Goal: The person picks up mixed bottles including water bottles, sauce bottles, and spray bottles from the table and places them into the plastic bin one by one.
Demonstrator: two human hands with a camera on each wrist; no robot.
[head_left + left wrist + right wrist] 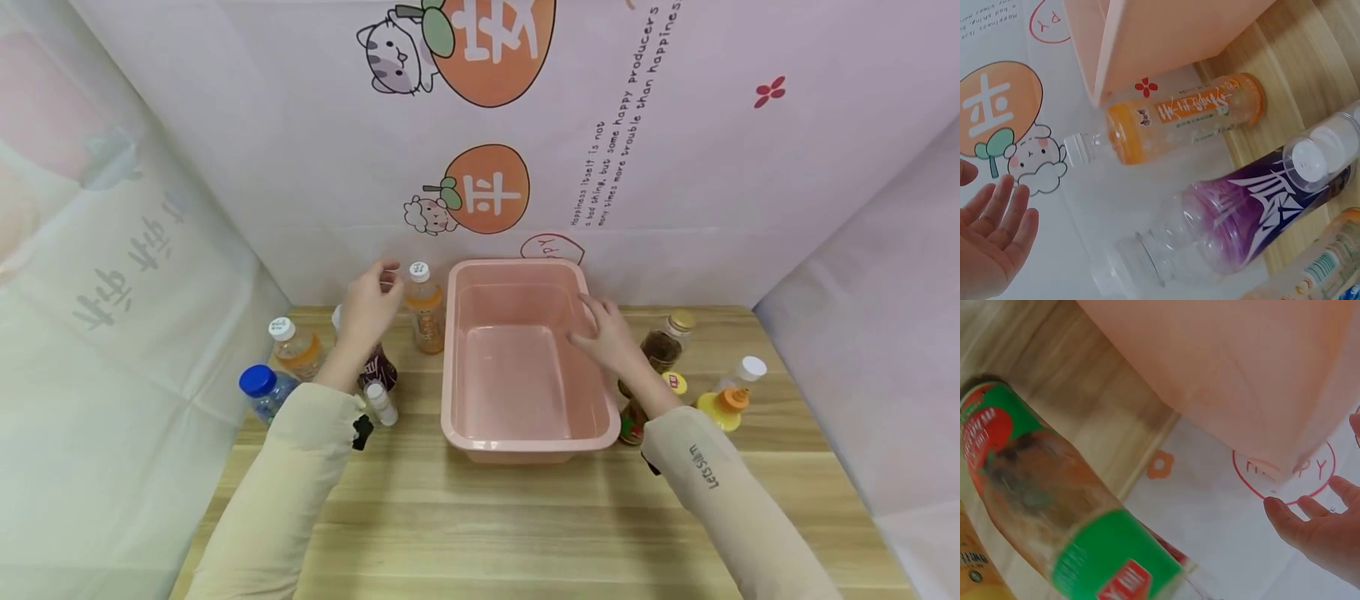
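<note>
A pink plastic basin stands on the wooden table, and no object shows inside it. My left hand is raised left of the basin with loosely bent fingers and nothing in them. Close by are a clear bottle with an orange label and white cap and a purple-labelled bottle, partly hidden by the arm in the head view. My right hand is at the basin's right rim, fingers spread and holding nothing; whether it touches the rim I cannot tell. Beside that wrist stands a green-and-red-labelled bottle.
Left of the left forearm are another orange-labelled bottle and a blue-capped bottle. A small white-capped bottle stands by the left cuff. To the right are a gold-capped jar, a yellow bottle and a white-capped bottle. Printed cloth surrounds the table.
</note>
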